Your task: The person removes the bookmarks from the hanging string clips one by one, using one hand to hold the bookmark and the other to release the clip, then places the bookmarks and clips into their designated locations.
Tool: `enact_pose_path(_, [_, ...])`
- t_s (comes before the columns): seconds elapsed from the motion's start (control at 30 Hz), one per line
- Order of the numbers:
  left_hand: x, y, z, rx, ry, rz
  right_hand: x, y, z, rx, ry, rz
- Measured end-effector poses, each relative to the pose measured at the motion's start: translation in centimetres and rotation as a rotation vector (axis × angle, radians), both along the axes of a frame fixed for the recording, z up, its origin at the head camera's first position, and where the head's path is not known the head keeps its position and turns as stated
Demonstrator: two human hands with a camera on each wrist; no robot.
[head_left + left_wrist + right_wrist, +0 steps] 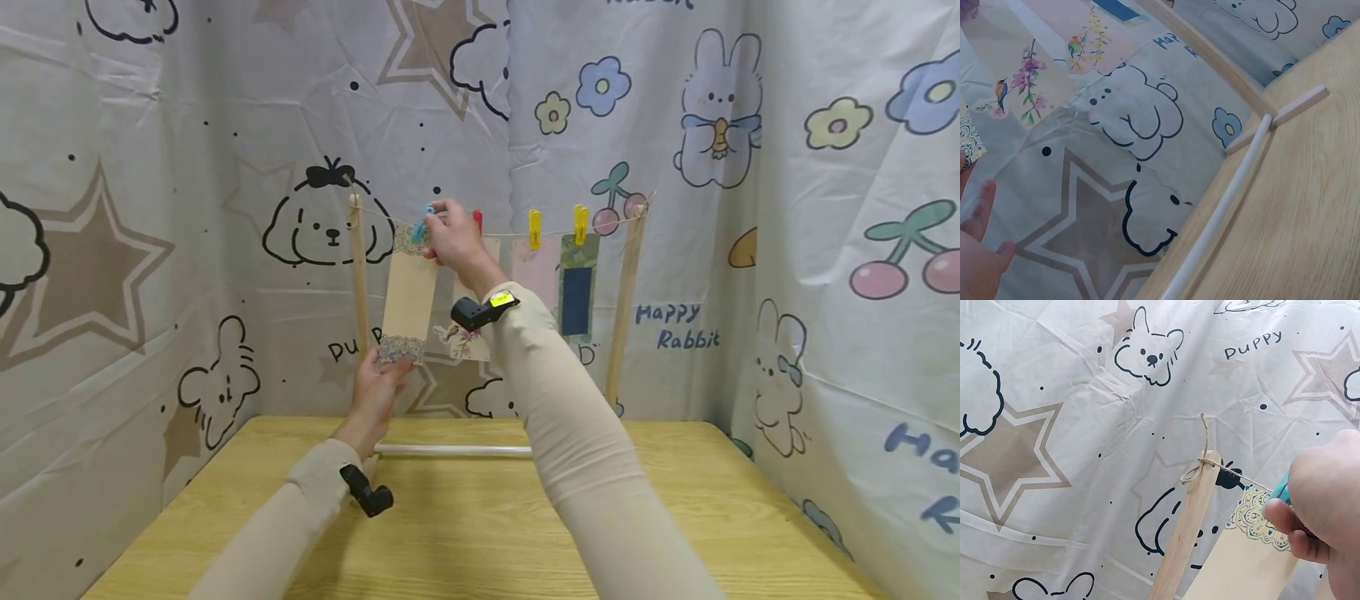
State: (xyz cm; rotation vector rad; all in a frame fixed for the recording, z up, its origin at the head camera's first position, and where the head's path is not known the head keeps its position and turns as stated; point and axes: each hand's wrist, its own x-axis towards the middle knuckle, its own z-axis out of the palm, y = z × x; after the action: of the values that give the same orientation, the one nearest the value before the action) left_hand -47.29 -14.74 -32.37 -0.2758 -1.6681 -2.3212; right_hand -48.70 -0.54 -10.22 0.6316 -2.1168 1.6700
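A cream paper card (409,293) with lacy patterned ends hangs upright by the left post, its top edge at the string (502,233). My right hand (459,237) pinches a blue clothespin (422,225) at the card's top; the right wrist view shows the clothespin (1280,486) partly behind the fingers. Down at the card's lower end, my left hand (377,387) holds the patterned edge between thumb and fingers. In the left wrist view only a corner of that card (971,140) shows beside the left hand (982,250).
Right of it hang a floral card (471,343) under a red clothespin (477,220), a pink card (534,271) and a green-and-blue card (577,300) under yellow clothespins (535,229). Wooden posts (624,308) carry the string; a white rod (457,451) runs low above the table (465,525).
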Motion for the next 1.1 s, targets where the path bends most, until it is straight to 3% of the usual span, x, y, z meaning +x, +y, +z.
enact_pose_path(1.1, [-0.3,-0.2,0.4,-0.007,0.026,0.024,0.0,-0.1,-1.5,-0.313,0.081,0.055])
